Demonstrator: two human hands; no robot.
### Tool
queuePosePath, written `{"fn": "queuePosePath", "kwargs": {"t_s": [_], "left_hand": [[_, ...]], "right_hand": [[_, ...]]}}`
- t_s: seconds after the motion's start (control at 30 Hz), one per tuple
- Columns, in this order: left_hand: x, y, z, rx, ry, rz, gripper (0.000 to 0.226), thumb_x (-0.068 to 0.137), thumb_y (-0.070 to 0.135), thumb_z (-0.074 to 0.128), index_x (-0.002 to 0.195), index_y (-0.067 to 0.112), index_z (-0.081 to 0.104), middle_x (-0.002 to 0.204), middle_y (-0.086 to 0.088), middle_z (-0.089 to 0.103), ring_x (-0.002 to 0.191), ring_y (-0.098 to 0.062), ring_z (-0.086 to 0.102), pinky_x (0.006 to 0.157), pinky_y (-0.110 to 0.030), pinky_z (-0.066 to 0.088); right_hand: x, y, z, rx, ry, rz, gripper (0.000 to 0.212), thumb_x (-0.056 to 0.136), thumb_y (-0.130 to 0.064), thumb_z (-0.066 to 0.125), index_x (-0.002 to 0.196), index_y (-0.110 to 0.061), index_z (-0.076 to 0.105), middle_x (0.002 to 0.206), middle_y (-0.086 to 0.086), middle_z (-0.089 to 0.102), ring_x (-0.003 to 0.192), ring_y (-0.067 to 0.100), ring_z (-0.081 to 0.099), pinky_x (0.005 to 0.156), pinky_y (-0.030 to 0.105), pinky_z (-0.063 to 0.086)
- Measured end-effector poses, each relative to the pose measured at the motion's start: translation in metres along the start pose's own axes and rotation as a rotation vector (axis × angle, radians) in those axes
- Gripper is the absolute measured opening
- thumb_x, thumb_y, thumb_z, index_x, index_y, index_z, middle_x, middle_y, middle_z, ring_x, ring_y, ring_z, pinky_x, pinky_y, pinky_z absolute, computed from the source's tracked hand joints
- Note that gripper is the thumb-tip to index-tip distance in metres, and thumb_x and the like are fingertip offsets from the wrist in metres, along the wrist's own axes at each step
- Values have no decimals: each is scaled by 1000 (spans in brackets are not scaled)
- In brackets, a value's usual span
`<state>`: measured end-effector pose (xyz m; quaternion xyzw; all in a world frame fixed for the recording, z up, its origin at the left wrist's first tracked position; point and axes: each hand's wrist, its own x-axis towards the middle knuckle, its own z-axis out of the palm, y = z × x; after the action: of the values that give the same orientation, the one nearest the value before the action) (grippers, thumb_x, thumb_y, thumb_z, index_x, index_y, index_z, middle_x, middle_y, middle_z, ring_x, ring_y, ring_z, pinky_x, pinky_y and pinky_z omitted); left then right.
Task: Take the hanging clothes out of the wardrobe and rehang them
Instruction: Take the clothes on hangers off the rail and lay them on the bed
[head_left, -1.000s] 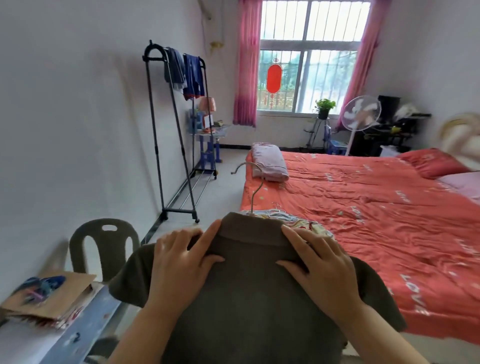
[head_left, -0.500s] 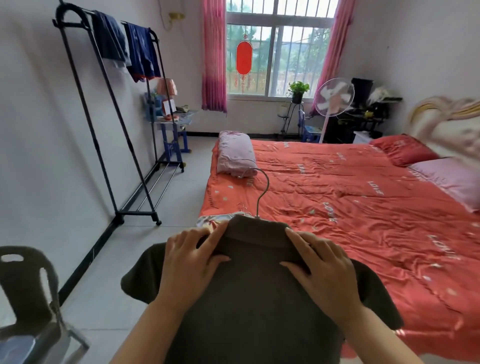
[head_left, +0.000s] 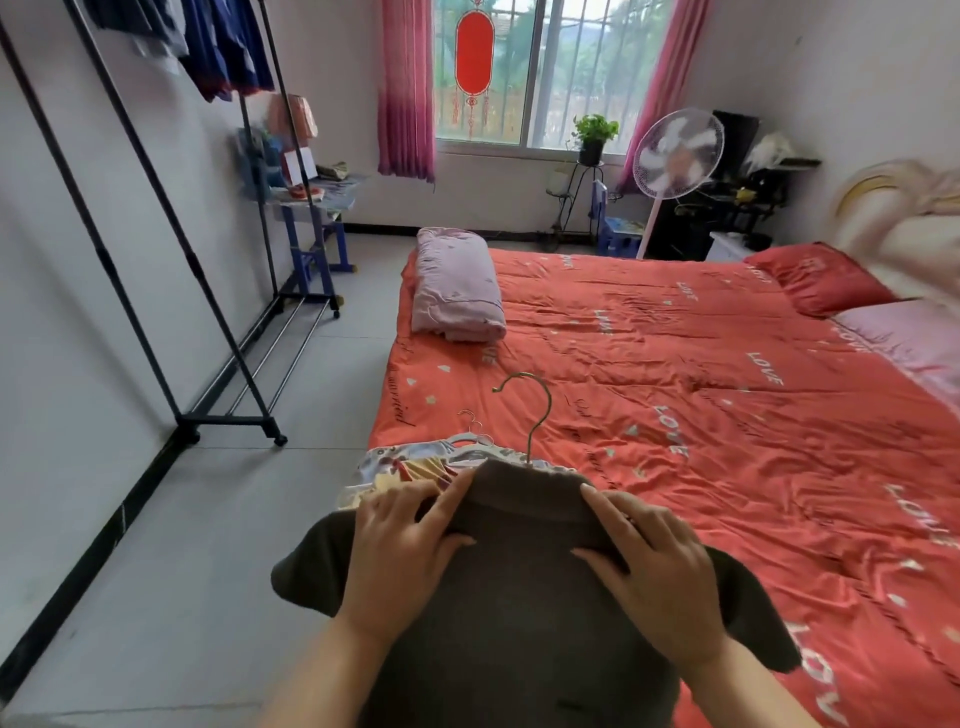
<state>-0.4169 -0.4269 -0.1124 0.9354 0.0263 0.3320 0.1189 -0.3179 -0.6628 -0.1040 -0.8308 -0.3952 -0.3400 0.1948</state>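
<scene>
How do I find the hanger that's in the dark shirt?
Find the big red bed; at its near corner the left hand and right hand hold a dark shirt. The hook pokes up from its collar: tall, thin, gold metal, unlike the small white hanger beside it.

I see a red bed (head_left: 675, 364) filling the right side, a folded pink quilt (head_left: 457, 286) on its far corner, and a fan (head_left: 675, 153) at upper right.

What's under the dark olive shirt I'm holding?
The dark olive shirt covers most of a colourful patterned garment on a pale hanger; only its upper edge peeks out, the rest is hidden.
</scene>
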Motion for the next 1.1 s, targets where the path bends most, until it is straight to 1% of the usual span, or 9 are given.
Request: {"fn": "queuePosePath", "kwargs": {"t_s": [0.17, 0.33, 0.63, 0.77, 0.83, 0.87, 0.93, 1.0, 1.1], "left_hand": [[27, -37, 35, -40, -88, -43, 54, 86, 46, 48, 135, 25, 41, 101, -4, 62, 96, -18, 50, 81, -43, 48], [52, -70, 76, -20, -156, -105, 51, 92, 52, 35, 136, 26, 39, 99, -4, 63, 94, -17, 49, 80, -44, 49], [98, -121, 178, 56, -278, -226, 57, 78, 44, 49, 131, 24, 41, 92, -4, 63, 89, -18, 48, 73, -45, 51], [113, -148, 230, 61, -363, -290, 69, 66, 35, 74, 127, 24, 44, 93, -4, 64, 86, -23, 59, 68, -46, 52], [119, -157, 256, 102, -471, -382, 78, 60, 29, 84, 128, 26, 48, 105, -4, 63, 97, -25, 60, 76, -50, 51], [121, -159, 266, 151, -554, -441, 78, 66, 32, 81, 134, 28, 44, 120, -4, 57, 111, -26, 54, 87, -53, 46], [115, -162, 292, 258, -733, -554, 76, 84, 41, 62, 146, 33, 20, 147, -2, 30, 136, -24, 26, 110, -52, 22], [104, -160, 310, 258, -851, -638, 73, 90, 43, 52, 148, 34, 9, 153, -1, 15, 141, -22, 11, 115, -47, 10], [84, -153, 320, 225, -929, -693, 65, 93, 40, 48, 147, 31, 13, 154, -2, 14, 141, -21, 10, 115, -43, 10]], "right_hand": [[25, 20, 52, 45, -78, 28, 51, 85, -46, 55, 130, -24, 49, 113, 1, 62, 99, 17, 55, 88, 33, 44], [50, 48, 108, 121, -148, 27, 50, 85, -47, 56, 130, -24, 50, 117, -2, 61, 101, 16, 56, 90, 31, 44], [79, 115, 233, 238, -326, 83, 51, 83, -48, 54, 129, -27, 49, 113, 0, 64, 97, 19, 60, 85, 34, 48], [87, 139, 296, 292, -441, 149, 52, 79, -47, 55, 127, -28, 48, 112, -1, 63, 95, 18, 57, 85, 30, 43], [85, 145, 329, 269, -573, 199, 59, 74, -42, 66, 128, -29, 46, 116, 1, 62, 97, 24, 61, 86, 36, 47], [82, 146, 343, 238, -656, 225, 67, 70, -38, 75, 130, -29, 47, 120, 3, 61, 99, 28, 61, 87, 41, 49], [71, 148, 374, 182, -820, 269, 77, 61, -33, 84, 130, -26, 51, 126, 8, 58, 106, 33, 59, 91, 48, 48], [59, 147, 392, 173, -910, 241, 75, 54, -33, 87, 123, -23, 59, 121, 7, 61, 103, 32, 61, 88, 44, 49], [40, 143, 399, 175, -931, 146, 74, 36, -32, 93, 105, -19, 70, 100, 3, 68, 83, 25, 67, 71, 36, 55]]}}
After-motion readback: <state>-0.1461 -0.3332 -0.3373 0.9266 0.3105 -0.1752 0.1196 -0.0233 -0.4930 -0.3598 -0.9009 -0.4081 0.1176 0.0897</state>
